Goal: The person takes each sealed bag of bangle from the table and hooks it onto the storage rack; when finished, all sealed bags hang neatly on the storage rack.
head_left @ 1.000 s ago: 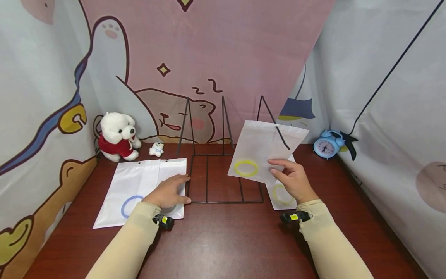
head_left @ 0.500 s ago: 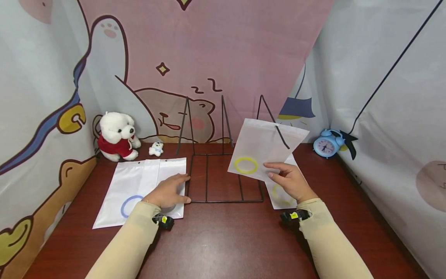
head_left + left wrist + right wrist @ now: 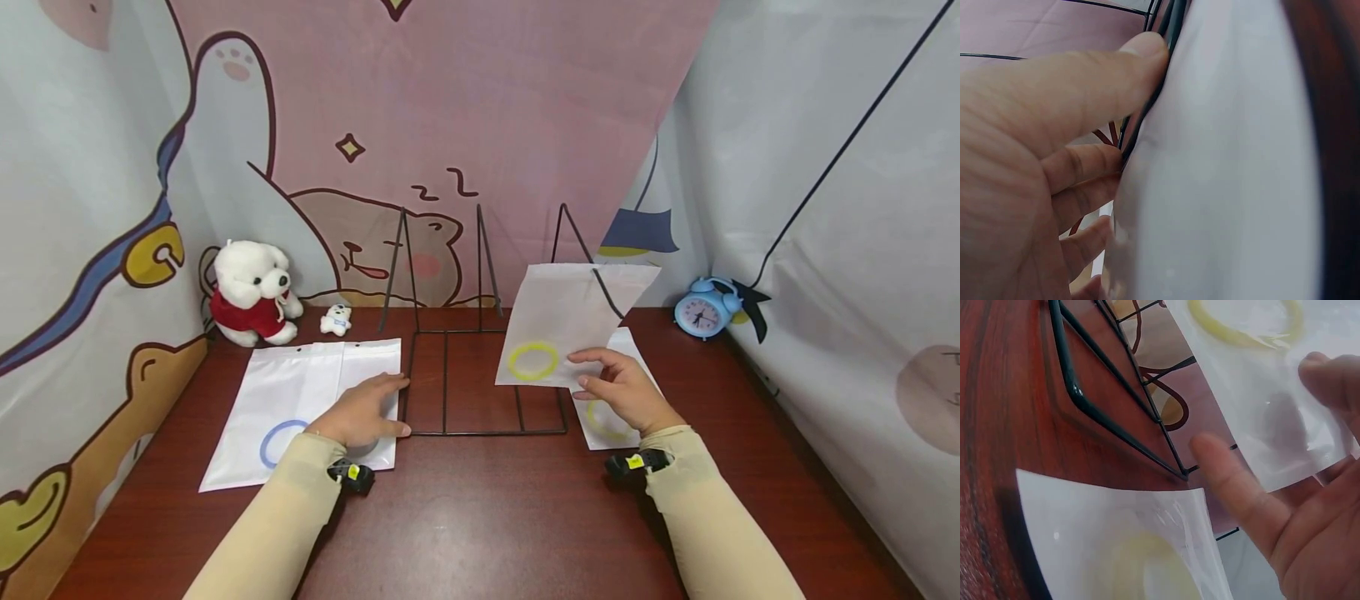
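Note:
My right hand [image 3: 611, 385] pinches the lower corner of a translucent white bag with a yellow ring [image 3: 564, 323] and holds it up over the right side of a black wire rack [image 3: 480, 379]. In the right wrist view the bag [image 3: 1272, 394] sits between my thumb and fingers [image 3: 1329, 375]. A second bag with a yellow ring [image 3: 609, 412] lies flat on the table under that hand. My left hand [image 3: 363, 412] rests flat on white bags with a blue ring [image 3: 300, 408], next to the rack's left edge.
A white teddy bear in red [image 3: 251, 293] and a tiny white toy [image 3: 337, 319] stand at the back left. A blue alarm clock [image 3: 703, 310] stands at the back right. Cloth walls close in the brown table [image 3: 480, 517] on three sides.
The held bag has turned more upright and dropped slightly toward the rack. The left hand has not moved.

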`<act>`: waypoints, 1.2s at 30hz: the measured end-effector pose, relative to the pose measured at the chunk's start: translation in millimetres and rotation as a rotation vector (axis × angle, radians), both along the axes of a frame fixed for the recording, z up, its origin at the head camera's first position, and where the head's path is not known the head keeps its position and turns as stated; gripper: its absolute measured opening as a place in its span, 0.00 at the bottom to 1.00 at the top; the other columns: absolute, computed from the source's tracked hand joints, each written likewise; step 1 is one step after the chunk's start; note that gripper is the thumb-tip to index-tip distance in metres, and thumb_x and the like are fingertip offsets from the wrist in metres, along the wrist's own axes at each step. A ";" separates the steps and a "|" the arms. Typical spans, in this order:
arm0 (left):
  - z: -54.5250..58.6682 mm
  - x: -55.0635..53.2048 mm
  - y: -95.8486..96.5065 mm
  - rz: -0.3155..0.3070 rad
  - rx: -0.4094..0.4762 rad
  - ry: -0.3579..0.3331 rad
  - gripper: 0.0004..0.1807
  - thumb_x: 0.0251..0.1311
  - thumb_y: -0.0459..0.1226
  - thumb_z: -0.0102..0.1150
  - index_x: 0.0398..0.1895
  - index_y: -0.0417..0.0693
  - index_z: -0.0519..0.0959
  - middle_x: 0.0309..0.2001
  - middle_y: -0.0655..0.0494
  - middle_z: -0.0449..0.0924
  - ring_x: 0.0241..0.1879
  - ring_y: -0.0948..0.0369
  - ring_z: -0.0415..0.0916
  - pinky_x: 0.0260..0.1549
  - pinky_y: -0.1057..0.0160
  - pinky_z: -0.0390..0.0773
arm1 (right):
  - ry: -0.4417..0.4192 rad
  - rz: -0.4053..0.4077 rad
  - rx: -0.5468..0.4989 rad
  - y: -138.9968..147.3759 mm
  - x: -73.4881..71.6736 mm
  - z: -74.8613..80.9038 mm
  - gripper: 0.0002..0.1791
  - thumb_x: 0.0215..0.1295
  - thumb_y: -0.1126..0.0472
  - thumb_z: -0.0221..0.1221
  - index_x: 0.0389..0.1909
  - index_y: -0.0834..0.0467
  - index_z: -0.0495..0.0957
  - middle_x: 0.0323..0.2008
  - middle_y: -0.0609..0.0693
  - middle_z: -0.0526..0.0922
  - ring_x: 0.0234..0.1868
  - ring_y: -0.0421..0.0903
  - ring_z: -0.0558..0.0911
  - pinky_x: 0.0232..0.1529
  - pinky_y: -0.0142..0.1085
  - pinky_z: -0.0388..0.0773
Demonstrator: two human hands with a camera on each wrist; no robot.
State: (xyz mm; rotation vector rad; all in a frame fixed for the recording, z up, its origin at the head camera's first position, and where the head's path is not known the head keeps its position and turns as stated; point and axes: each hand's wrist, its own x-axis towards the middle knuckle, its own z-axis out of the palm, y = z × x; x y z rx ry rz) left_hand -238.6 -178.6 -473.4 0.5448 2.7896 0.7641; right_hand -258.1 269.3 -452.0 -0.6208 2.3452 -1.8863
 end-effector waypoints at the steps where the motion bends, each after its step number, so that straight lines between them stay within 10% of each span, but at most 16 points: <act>1: -0.3 -0.2 -0.1 -0.001 0.000 0.001 0.46 0.59 0.46 0.76 0.78 0.41 0.68 0.79 0.38 0.64 0.79 0.37 0.58 0.76 0.34 0.59 | 0.003 -0.002 0.000 -0.5 -0.1 0.1 0.19 0.71 0.75 0.61 0.61 0.71 0.79 0.61 0.59 0.78 0.44 0.54 0.87 0.44 0.54 0.88; 21: -0.9 -0.2 0.0 -0.001 -0.006 0.001 0.46 0.59 0.47 0.75 0.78 0.42 0.68 0.79 0.39 0.63 0.79 0.38 0.58 0.76 0.34 0.59 | 0.039 -0.195 -0.002 -4.3 0.9 4.1 0.21 0.73 0.75 0.58 0.65 0.68 0.79 0.56 0.48 0.80 0.38 0.43 0.87 0.38 0.42 0.90; 36: 1.4 0.8 0.4 -0.005 -0.006 0.004 0.46 0.59 0.46 0.75 0.78 0.41 0.68 0.79 0.38 0.64 0.79 0.38 0.59 0.76 0.34 0.59 | 0.131 -0.242 -0.123 -8.3 3.0 9.3 0.22 0.74 0.75 0.58 0.67 0.69 0.77 0.34 0.55 0.80 0.35 0.41 0.86 0.37 0.39 0.90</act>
